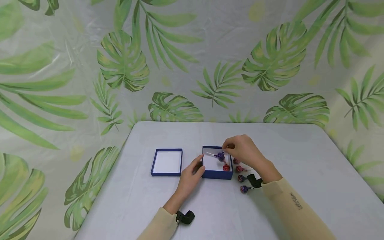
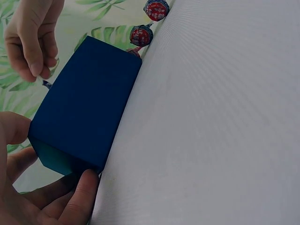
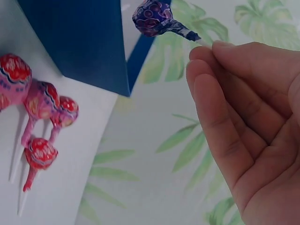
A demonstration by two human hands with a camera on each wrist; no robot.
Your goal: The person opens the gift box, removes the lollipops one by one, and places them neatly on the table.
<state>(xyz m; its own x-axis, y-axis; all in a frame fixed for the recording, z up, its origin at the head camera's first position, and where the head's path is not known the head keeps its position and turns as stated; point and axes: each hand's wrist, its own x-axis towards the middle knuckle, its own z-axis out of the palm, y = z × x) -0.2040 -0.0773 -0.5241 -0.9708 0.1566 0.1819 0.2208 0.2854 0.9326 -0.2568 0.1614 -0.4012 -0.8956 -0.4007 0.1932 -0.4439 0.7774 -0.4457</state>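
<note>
My right hand (image 1: pixel 244 150) pinches the stick of a purple-wrapped lollipop (image 3: pixel 153 18) over the right side of an open blue box (image 1: pixel 217 175). The box has a white inside. A red lollipop (image 1: pixel 226 167) lies in it, and a white stick beside a purple wrapper also shows there; overlap hides how many purple ones there are. My left hand (image 1: pixel 192 175) holds the left end of the box, its fingertips on the side wall and edges in the left wrist view. Several red and dark lollipops (image 1: pixel 243 189) lie on the table right of the box.
Left of the box lies a shallow blue-rimmed lid (image 1: pixel 166 175) with its white inside up. The white table (image 1: pixel 129 203) ends at a leaf-patterned curtain (image 1: pixel 216 40). A black wrist device (image 1: pixel 255 181) on the right arm covers part of the loose lollipops.
</note>
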